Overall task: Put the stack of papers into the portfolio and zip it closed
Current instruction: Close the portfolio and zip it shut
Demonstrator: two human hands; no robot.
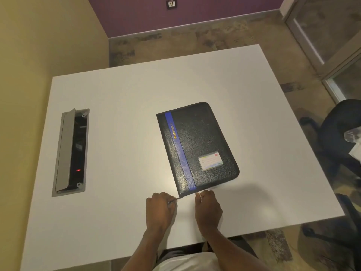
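A black portfolio (203,141) with a blue stripe, yellow lettering and a small card window lies closed and flat on the white table (125,106). No papers are visible. My left hand (161,209) is just below its near left corner, fingers pinched on a thin zipper pull tab (173,200) that runs to that corner. My right hand (208,207) rests at the near edge under the blue stripe, its fingertips closed on the portfolio's edge.
A grey cable box (70,151) with its lid open and a red light inside is set into the table at the left. A dark office chair (340,133) stands to the right. The table's near edge is close to my body.
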